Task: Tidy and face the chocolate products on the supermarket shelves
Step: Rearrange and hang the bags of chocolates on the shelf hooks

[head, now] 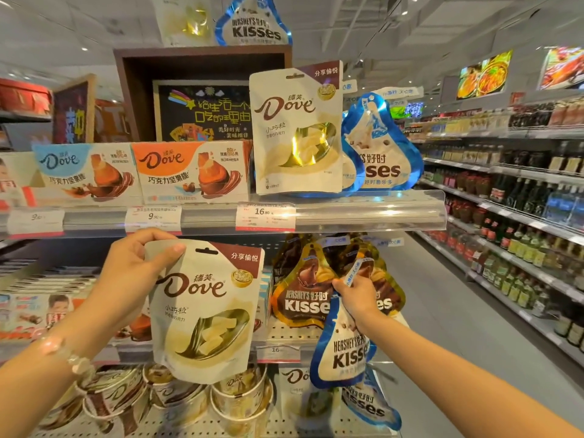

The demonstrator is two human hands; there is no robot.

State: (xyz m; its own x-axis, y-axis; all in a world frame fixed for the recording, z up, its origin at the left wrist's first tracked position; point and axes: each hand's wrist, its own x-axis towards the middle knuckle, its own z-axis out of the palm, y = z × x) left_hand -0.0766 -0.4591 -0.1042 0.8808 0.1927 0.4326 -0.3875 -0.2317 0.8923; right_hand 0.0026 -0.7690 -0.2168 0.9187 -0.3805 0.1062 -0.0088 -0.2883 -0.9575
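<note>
Lower left of the frame: left hand (132,267), fingers (172,249) and thumb pinching the top corner of a cream, flat Dove white-chocolate pouch (205,311), front label out, hanging in front of the lower shelves. Probably held clear like this while a slot for it is chosen. Above, upper left to centre: two cardboard Dove nut-crisp boxes, blue-topped (85,173) and orange-topped (192,172), faced forward on the upper shelf (363,213). Just right of them, a matching cream Dove pouch (297,131) upright, the likely home for the held one. Beside it, partly behind, a blue-edged teardrop Hershey's Kisses bag (388,153). Lower right: right hand (357,298), fingers closed on the top of another blue-edged white Kisses bag (343,352), dangling before brown and gold Kisses bags (303,295). Bottom left: round lidded Dove tubs (177,396), contents unseen.
</note>
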